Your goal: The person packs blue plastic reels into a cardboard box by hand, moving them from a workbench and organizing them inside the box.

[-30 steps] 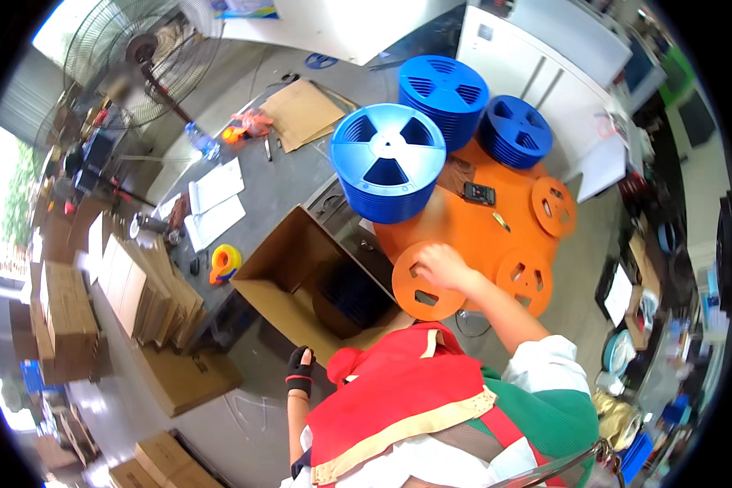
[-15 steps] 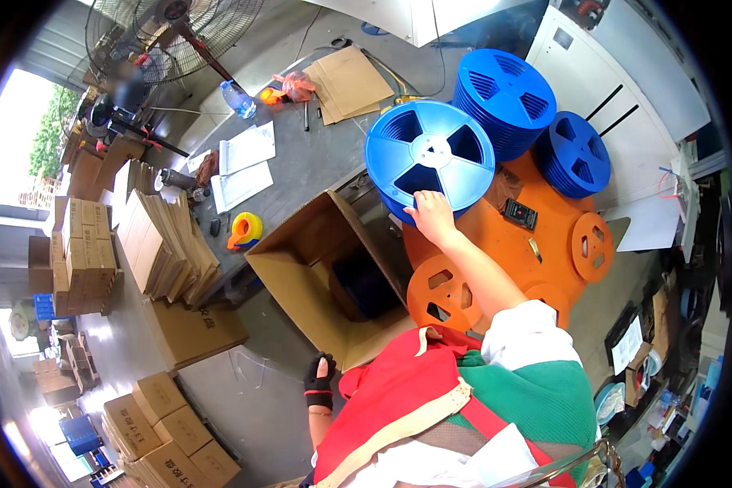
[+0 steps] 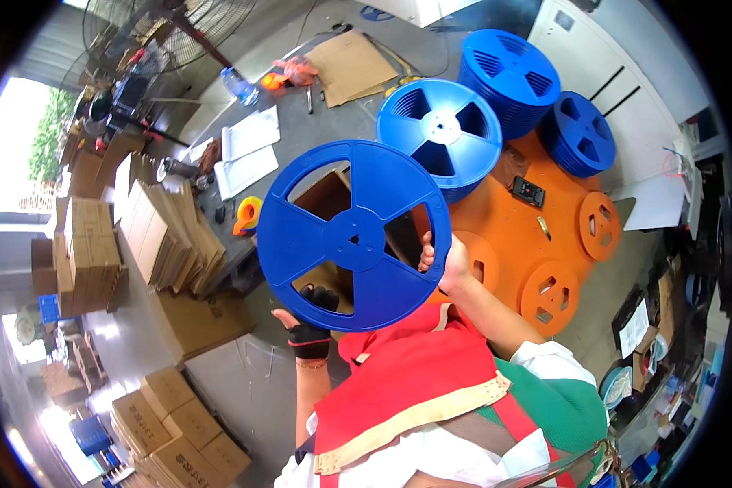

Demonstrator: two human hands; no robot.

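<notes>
We hold one round blue reel [image 3: 366, 259], with three fan-shaped windows and a small dark centre hole, over the cardboard box [image 3: 324, 198]; our right hand [image 3: 454, 267] has its fingers closed around the right rim; our gloved left hand [image 3: 307, 332], thumb spread, is by the near left edge, but its grip we cannot tell

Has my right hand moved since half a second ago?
Yes. Judged against the nearest blue stack, your right hand has left its near edge and come toward you, now gripping a blue reel.
</notes>
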